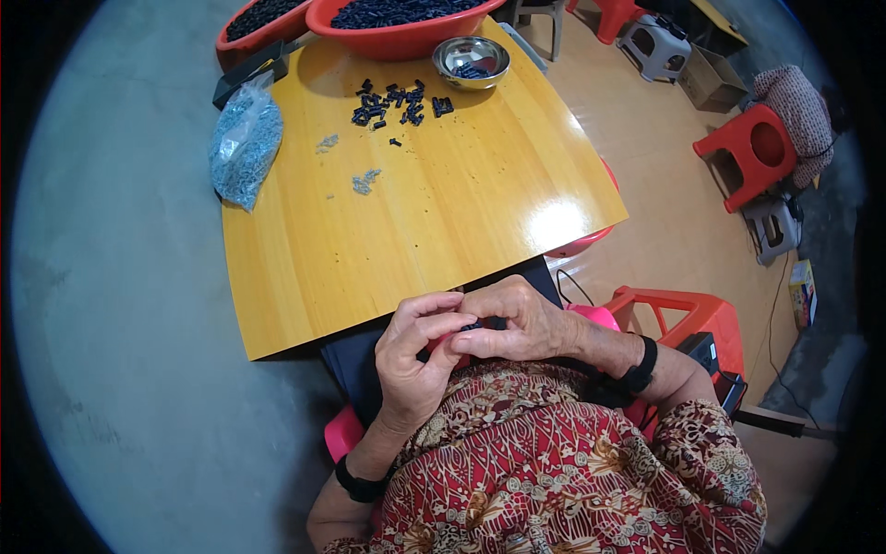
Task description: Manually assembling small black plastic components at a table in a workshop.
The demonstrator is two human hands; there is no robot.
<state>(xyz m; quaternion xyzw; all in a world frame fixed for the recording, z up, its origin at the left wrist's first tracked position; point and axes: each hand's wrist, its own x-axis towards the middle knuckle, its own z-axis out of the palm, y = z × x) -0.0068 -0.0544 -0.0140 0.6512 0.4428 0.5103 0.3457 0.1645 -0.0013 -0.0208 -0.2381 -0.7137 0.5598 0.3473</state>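
L hand (411, 346) & R hand (517, 319) are meeting approx ctr of frame, just below the near edge of the yellow surface (415, 222), fingertips pinching a small dark pc (472, 326) btwn them; fingers are hiding most of it, so can't tell its exact state or what's being done to it. Progress est.: prob mid-batch, w/ one pc being worked & plenty lying around. Scattered dark pcs (371, 109) are lying upper ctr, a stray dark pc (395, 142) is sitting just below, pale bits (362, 183) are lying in two small clusters lower/left of that. Steel bowl (480, 84), upper ctr, is holding only a few dark pcs; big red basin (397, 44), top edge, is heaping w/ dark pcs; second red basin (229, 42), upper left, is also holding dark stuff. Clear bag (247, 148), upper left, is bulging w/ bluish bits. Can't tell which container's feeding vs taking finished pcs, so done/left split is staying TBD; if big basin's supply, most is remaining; if output, lots is done.
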